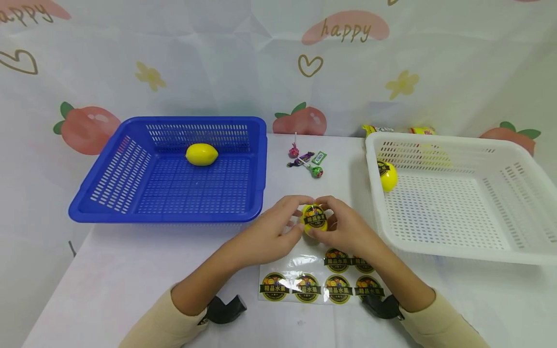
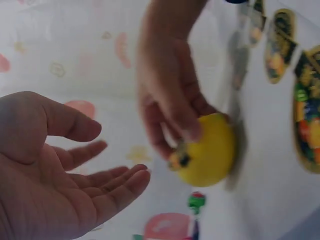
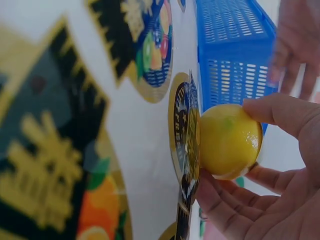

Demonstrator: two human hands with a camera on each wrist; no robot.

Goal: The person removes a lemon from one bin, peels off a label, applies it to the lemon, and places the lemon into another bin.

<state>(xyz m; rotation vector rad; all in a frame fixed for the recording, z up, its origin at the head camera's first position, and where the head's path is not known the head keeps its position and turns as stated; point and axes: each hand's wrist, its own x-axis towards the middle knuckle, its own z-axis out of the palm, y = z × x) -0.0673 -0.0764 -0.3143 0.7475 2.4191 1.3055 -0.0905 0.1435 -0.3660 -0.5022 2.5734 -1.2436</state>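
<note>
A yellow toy lemon (image 1: 310, 229) with a round black-and-gold sticker (image 1: 315, 216) on its upper face is over the sticker sheet in the head view. My right hand (image 1: 348, 227) grips this lemon between thumb and fingers; the right wrist view shows the lemon (image 3: 230, 140) close by the stickers. On its other side is my left hand (image 1: 276, 231), fingers relaxed and apart. In the left wrist view a gap separates the left hand (image 2: 75, 175) from the lemon (image 2: 212, 150). Below the hands lies a clear sheet (image 1: 296, 263) bearing several round fruit stickers (image 1: 307, 288).
At left stands a blue basket (image 1: 167, 217) with one plain lemon (image 1: 202, 154) inside. The white basket (image 1: 461, 252) at right holds a stickered lemon (image 1: 388, 177). Between them lie a red lollipop (image 1: 294, 152), a green lollipop (image 1: 316, 171) and wrapped candies (image 1: 319, 157). Yellow packets (image 1: 421, 130) show behind the white basket.
</note>
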